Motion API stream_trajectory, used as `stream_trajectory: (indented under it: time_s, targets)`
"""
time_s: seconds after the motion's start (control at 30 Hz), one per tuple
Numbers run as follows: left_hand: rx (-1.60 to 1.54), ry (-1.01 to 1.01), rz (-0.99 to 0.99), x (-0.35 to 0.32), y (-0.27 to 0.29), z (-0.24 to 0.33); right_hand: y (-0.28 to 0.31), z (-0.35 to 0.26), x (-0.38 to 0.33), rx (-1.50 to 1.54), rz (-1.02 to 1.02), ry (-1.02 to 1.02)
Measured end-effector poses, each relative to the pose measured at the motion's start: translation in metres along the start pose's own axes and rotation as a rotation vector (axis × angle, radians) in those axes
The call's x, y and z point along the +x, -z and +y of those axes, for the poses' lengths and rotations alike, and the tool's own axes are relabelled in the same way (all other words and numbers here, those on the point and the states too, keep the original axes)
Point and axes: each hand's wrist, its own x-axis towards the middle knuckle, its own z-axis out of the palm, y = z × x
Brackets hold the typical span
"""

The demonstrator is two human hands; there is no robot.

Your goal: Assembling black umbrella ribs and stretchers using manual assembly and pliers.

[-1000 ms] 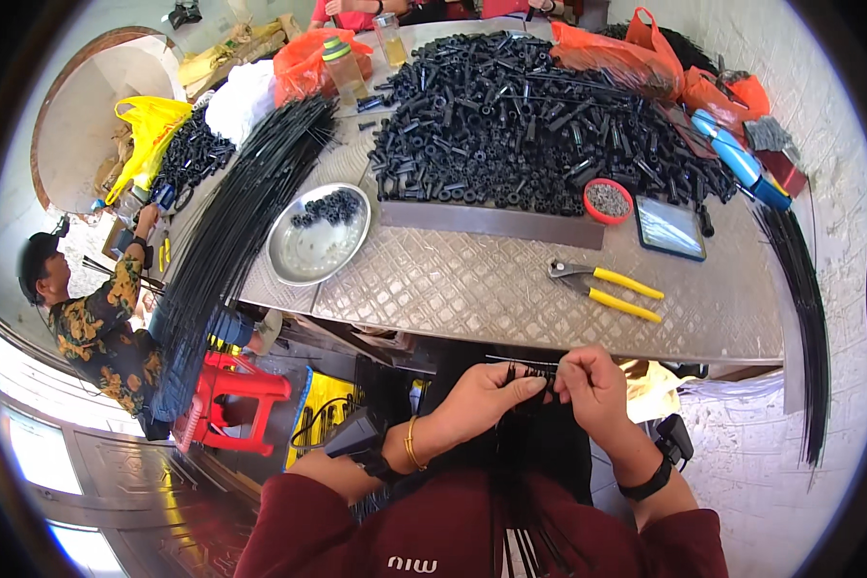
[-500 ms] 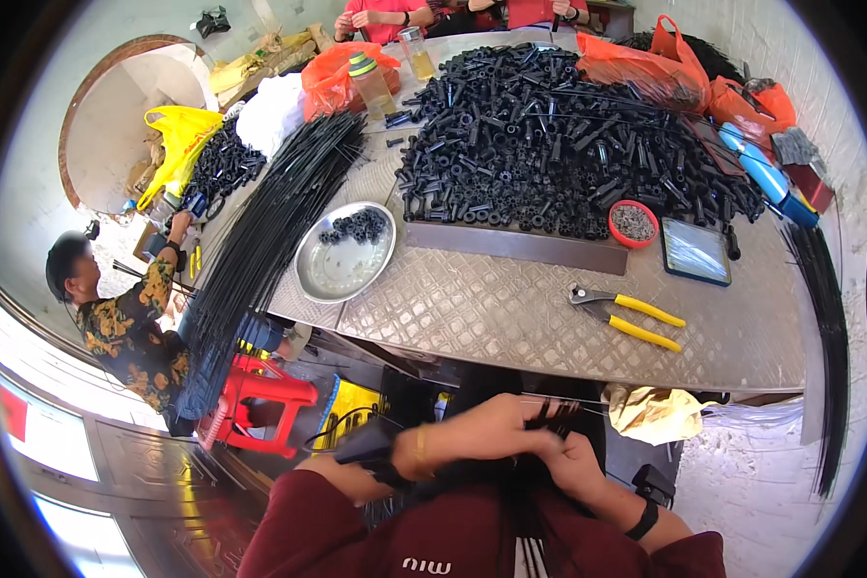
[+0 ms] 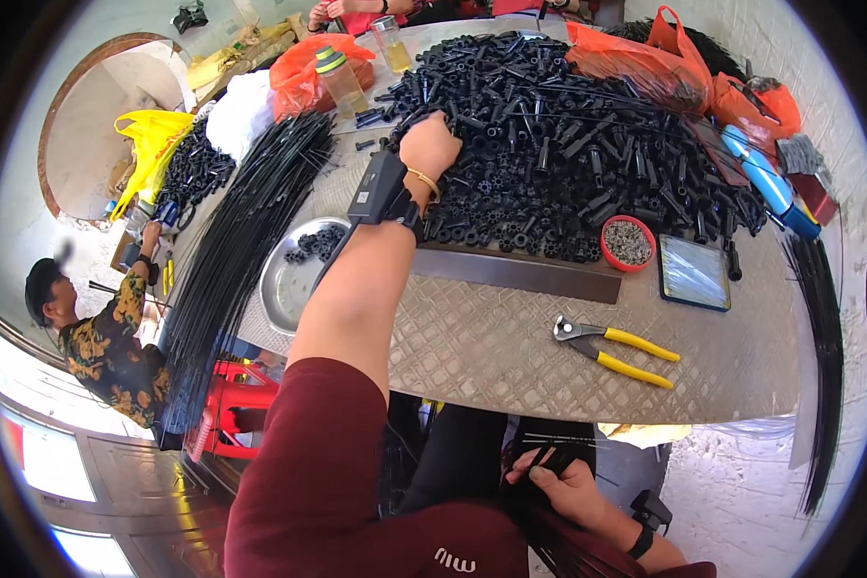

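My left arm stretches across the table, and my left hand [image 3: 430, 149] is at the left part of a heap of small black tubular plastic parts [image 3: 549, 125]. Its fingers curl down toward the heap, and what they grip is hidden. Low in front of my body, my right hand [image 3: 570, 488] is closed around several thin black rods [image 3: 547, 455]. More of their length trails down past my wrist. Yellow-handled pliers [image 3: 618, 349] lie on the table between my two hands. A metal bowl [image 3: 277, 299] with small black parts stands beside my left forearm, which partly covers it.
A brown metal bar [image 3: 520, 276] edges the heap. Nearby are a red dish [image 3: 629, 243] of tiny pieces and a flat clear-topped case [image 3: 694, 273]. Long black rods [image 3: 250, 212] lie at left, near a red stool [image 3: 231, 409]. A person [image 3: 106, 337] works at far left.
My left hand has left my right hand and reached forward to the heap. My right hand still grips the rods near my lap. The view has shifted slightly.
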Motion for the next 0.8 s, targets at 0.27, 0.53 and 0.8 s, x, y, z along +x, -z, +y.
stream_trajectory:
  time_s: [0.27,0.53,0.8]
  targets:
    - [-0.292,-0.01,0.074,0.012,0.031,-0.023,0.014,-0.004,0.006,-0.031,-0.026,0.023]
    - [0.152,-0.162,-0.337,-0.016,0.023,-0.053,0.011,-0.006,0.007,0.0,-0.06,0.0]
    - [0.081,-0.098,-0.192,-0.027,0.016,-0.038,0.001,0.0,-0.001,0.011,-0.035,-0.015]
